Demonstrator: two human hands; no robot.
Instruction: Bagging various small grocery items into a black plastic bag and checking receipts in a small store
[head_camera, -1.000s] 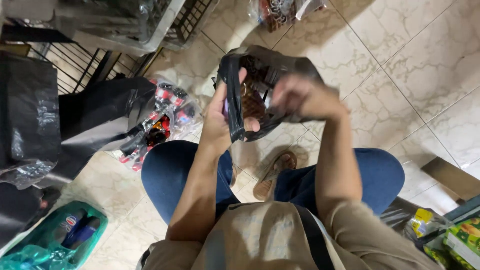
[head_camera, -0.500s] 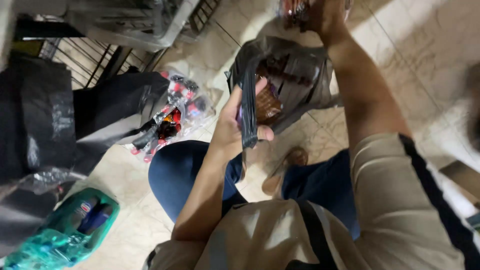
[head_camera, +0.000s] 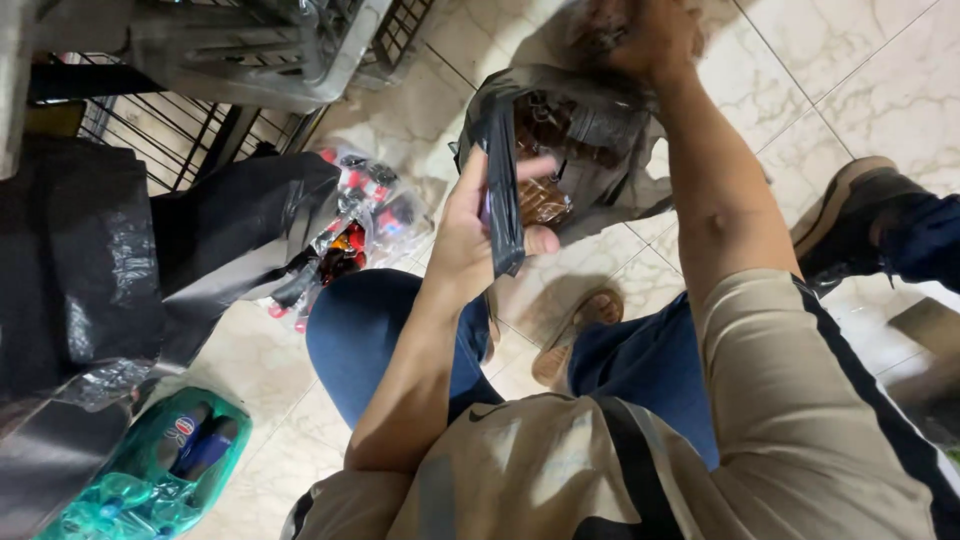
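Left hand (head_camera: 480, 235) is pinching the black plastic bag (head_camera: 590, 120) by its rim, fingers closed on the edge, brown packets (head_camera: 545, 200) just past the fingertips. Right hand (head_camera: 640, 35) has moved up from the bag's mouth since a second ago (blurred, partly cropped), grip unreadable; possibly fetching another item.

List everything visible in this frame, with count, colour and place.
black plastic bag: one, held open at centre top, brown packets inside
clear bag of small bottles: one, red and black contents, floor left of the knee
green bag: one, bottom left, blue bottles inside
black sheeting: left side
grey crate: one, top left
wire rack: black, top left
sandal: one, brown, between the legs
dark shoe: one, another person's, right edge
left hand: grip on bag rim
right hand: at bag top
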